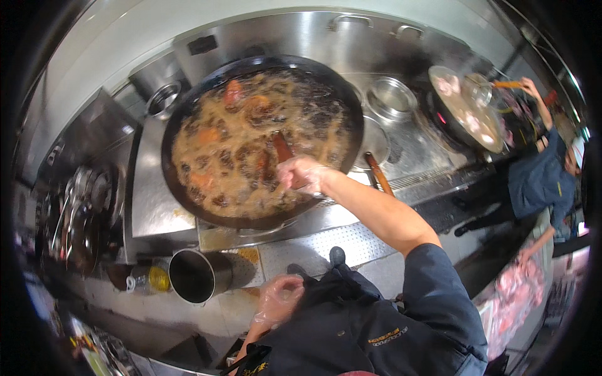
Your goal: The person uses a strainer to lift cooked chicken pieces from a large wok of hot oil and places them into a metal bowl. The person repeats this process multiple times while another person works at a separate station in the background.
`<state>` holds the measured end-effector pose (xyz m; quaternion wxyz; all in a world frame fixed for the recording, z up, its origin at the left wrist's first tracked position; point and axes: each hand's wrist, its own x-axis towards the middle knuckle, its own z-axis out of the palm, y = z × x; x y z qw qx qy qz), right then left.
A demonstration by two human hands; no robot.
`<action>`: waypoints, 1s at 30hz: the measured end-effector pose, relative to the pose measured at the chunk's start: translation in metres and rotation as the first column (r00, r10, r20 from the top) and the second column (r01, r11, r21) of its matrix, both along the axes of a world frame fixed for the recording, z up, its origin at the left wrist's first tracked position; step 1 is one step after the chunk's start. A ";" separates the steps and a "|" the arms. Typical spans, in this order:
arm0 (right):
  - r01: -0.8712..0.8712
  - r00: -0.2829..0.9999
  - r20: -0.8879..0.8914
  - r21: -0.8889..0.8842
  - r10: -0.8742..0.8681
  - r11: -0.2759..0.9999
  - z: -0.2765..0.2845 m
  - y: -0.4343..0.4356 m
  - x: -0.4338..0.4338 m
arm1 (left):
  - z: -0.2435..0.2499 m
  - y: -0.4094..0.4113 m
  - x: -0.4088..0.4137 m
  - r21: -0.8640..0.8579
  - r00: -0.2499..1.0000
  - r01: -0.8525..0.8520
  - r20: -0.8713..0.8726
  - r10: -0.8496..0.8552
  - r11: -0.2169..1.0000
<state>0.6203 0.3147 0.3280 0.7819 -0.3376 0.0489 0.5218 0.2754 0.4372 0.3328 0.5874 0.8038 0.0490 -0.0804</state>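
Observation:
A large black wok [214,221] full of bubbling brownish liquid stands on the steel stove before me. Reddish-orange pieces [233,94] and dark lumps float among the foam. Over the wok's near side is my right hand [301,175], in a clear plastic glove, its fingers curled. A dark reddish-brown piece [282,146] shows just beyond the fingers; whether the hand grips it or some tool, I cannot tell. Low in front of my body, my left hand [282,293], also gloved in clear plastic, has bent fingers and no visible object in it.
Right of the wok lie a wooden-handled strainer [376,141] and a steel bowl [391,99]. Farther right, a co-worker [541,174] reaches toward a tilted wok [463,113]. A tall metal pot [200,277] stands on the floor near a yellow-liquid bottle [159,278]. Raw meat [517,291] lies at lower right.

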 end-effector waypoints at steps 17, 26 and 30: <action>0.131 0.991 -0.035 0.057 -0.129 0.990 0.031 0.003 0.009 | 0.003 0.032 0.003 -0.149 0.995 0.044 -0.079 -0.057 0.988; 0.030 0.955 0.294 -0.031 -0.020 0.999 0.025 -0.066 -0.078 | 0.016 -0.029 0.107 -0.874 0.984 0.167 0.121 -0.129 0.457; 0.131 0.968 0.227 -0.076 -0.111 0.988 0.050 -0.091 -0.146 | -0.053 -0.044 0.148 -0.936 0.879 0.225 0.315 -0.359 -0.270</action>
